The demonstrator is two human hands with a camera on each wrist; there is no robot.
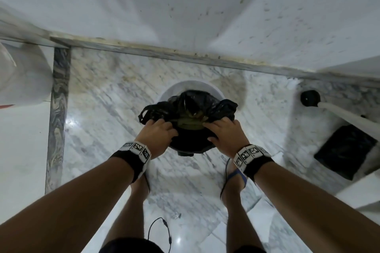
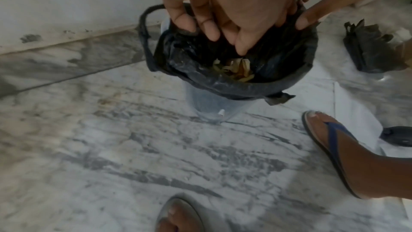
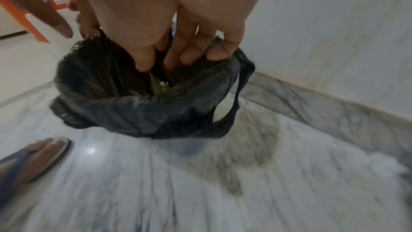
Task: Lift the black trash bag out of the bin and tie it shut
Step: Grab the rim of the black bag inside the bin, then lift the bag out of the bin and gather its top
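bag [image 1: 186, 107] in bin [image 1: 192, 86], hands [image 1: 158, 132] at rim

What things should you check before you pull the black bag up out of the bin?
1. Left hand grips the black trash bag at its rim: ok.
2. Right hand grips the rim on the other side: ok.
3. Bag rim freed from the bin all round: not ok; the near edge is folded over the rim in the left wrist view.
4. Loop handles loose for tying: ok; one hangs free on each side.
5. Rubbish sits low enough not to spill: ok; scraps lie well below the rim.
6. Bag has no holes underneath: cannot tell; its lower part is hidden in the bin.
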